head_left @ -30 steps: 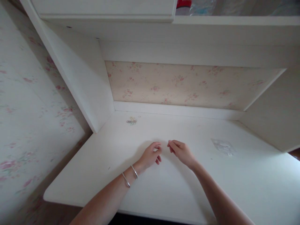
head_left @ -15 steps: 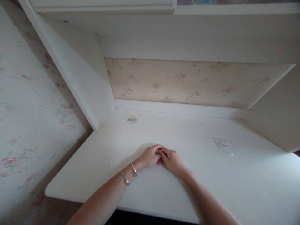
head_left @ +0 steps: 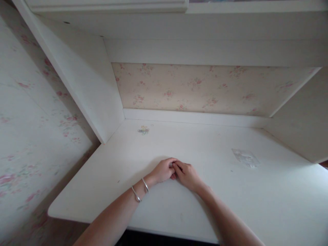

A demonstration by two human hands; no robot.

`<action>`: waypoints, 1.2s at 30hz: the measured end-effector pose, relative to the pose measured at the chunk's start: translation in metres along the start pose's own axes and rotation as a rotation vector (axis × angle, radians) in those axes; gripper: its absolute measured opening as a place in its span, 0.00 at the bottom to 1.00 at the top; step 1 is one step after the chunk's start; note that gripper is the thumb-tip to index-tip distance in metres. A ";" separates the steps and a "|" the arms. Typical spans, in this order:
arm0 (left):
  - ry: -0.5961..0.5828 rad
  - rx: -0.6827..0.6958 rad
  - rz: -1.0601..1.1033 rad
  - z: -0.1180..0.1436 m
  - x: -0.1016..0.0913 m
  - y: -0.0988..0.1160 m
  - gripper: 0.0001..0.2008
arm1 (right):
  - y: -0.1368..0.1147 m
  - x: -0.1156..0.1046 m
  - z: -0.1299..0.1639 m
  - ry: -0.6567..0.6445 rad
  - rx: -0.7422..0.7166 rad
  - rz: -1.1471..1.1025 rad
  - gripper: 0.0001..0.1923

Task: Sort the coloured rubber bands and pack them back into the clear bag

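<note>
My left hand (head_left: 164,170) and my right hand (head_left: 188,176) rest together on the white desk (head_left: 164,208), their fingers curled and touching. Both are closed. The fingers cover whatever lies between them, if anything, so I cannot tell what is held. Two silver bangles (head_left: 145,185) circle my left wrist. Beyond the hands, to the left, lies a small pile of thin coloured bands (head_left: 144,130). Off to the right, a clear plastic bag (head_left: 245,158) with something pale in it lies flat.
White side panels stand at the left (head_left: 84,78) and right (head_left: 304,116) of the desk. A shelf (head_left: 164,27) runs overhead across the back. Flowered wallpaper (head_left: 189,89) shows behind. Small dark specks lie on the desk top.
My hands keep the same clasp and place. The view has shifted slightly, so the surroundings sit a little further left in the picture.
</note>
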State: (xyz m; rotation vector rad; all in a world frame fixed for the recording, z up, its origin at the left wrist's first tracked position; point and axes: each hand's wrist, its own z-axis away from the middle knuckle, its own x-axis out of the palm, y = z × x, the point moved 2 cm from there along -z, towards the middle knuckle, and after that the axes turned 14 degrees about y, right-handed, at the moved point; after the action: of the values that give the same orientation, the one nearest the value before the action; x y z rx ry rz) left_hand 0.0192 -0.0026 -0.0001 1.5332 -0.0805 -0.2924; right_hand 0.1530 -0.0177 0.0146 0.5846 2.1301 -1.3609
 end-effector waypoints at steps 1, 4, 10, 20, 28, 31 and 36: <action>-0.005 0.002 0.001 0.000 0.000 0.000 0.15 | 0.000 0.000 0.000 0.000 -0.002 -0.002 0.17; -0.013 -0.001 0.000 -0.001 0.000 0.000 0.16 | 0.000 0.000 0.000 0.000 -0.002 0.000 0.17; -0.008 0.007 -0.002 -0.001 0.000 -0.002 0.16 | 0.001 0.001 0.000 -0.014 -0.003 0.015 0.16; -0.003 0.010 -0.031 -0.003 0.000 -0.008 0.16 | 0.002 0.001 0.000 -0.015 -0.003 0.040 0.17; -0.031 -0.058 0.062 0.001 -0.004 0.004 0.15 | -0.001 -0.001 0.001 0.018 0.060 -0.061 0.19; 0.094 -0.022 -0.086 -0.011 -0.027 0.009 0.15 | 0.001 -0.001 0.000 0.052 0.113 -0.130 0.20; 0.504 0.263 -0.606 -0.067 -0.103 0.007 0.12 | 0.007 0.004 -0.002 0.046 0.145 -0.089 0.19</action>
State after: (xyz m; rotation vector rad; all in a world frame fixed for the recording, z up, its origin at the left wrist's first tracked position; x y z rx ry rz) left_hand -0.0631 0.0868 0.0172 1.8274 0.7805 -0.3715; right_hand 0.1543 -0.0124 0.0079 0.5890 2.1281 -1.5754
